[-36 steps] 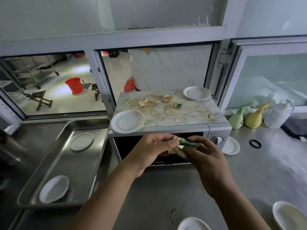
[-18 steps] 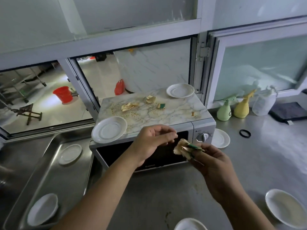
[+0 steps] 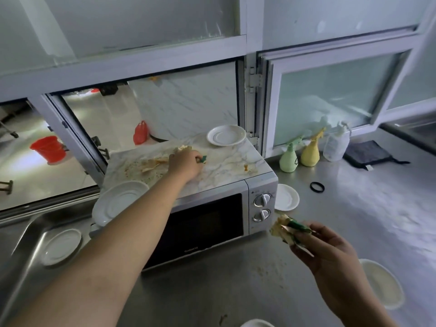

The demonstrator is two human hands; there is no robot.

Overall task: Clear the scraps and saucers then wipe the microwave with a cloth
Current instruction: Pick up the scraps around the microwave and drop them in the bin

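**Reaching across the microwave top for more scraps**

Stretching over the microwave (image 3: pixel 207 223), the left hand (image 3: pixel 185 162) lies on the marbled top among the scraps (image 3: pixel 153 164), its fingers curled down around a small green scrap (image 3: pixel 203 158) that shows just past the fingertips. Pale, crumpled bits of food and a scatter of crumbs lie beside and behind that hand, and one small orange bit (image 3: pixel 246 168) sits apart near the right edge of the top.

The right hand (image 3: pixel 328 246) hangs over the steel bench (image 3: pixel 259 291) in front of the microwave's right corner, pinching a bundle of collected scraps (image 3: pixel 286 228), pale pieces with a green strip on top, between thumb and fingers.

Two white saucers are on the microwave: one at the back right corner (image 3: pixel 226 135), one at the front left corner (image 3: pixel 118 201), overhanging the edge. Another saucer (image 3: pixel 286 197) lies on the bench just right of the microwave, close to its dials. A metal tray (image 3: pixel 21 267) at the left holds one more saucer (image 3: pixel 61 247). Part of a white bowl (image 3: pixel 382 283) shows behind the right wrist.

Along the window sill stand a green spray bottle (image 3: pixel 289 159), a yellow one (image 3: pixel 310 154) and a clear one (image 3: pixel 336 147), with a dark cloth (image 3: pixel 368 154) lying just beyond them and a black ring (image 3: pixel 316 187) on the bench in front.
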